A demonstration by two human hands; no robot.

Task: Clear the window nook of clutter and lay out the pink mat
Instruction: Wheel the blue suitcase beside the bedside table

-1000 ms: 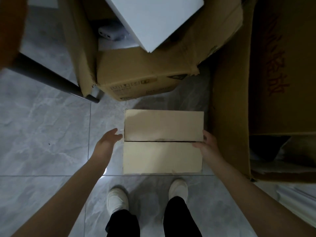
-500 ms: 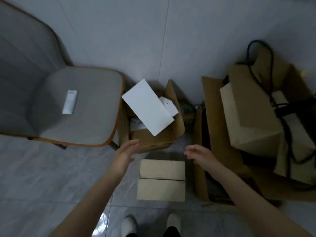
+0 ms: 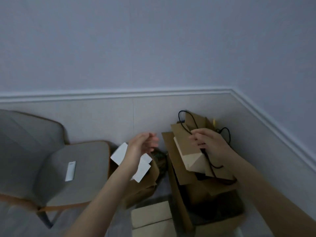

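Note:
No pink mat or window nook is in view. My left hand (image 3: 143, 142) hangs in the air with loosely curled fingers and holds nothing, above an open carton (image 3: 147, 183) with a white box (image 3: 119, 154) sticking out. My right hand (image 3: 210, 142), fingers also loosely curled, hovers in front of a tan box (image 3: 189, 151) with a black cable (image 3: 186, 124) draped over it; I see nothing in its grasp. The small flat carton (image 3: 150, 214) lies on the floor below, apart from both hands.
A grey chair (image 3: 85, 168) with a small white item (image 3: 70, 171) on its seat stands at the left. A large open carton (image 3: 179, 194) full of boxes fills the right corner. Behind runs the wall with a white moulding (image 3: 119, 94).
Both hands have let go of the small flat carton and risen from it. My view has lifted from the floor up to the wall.

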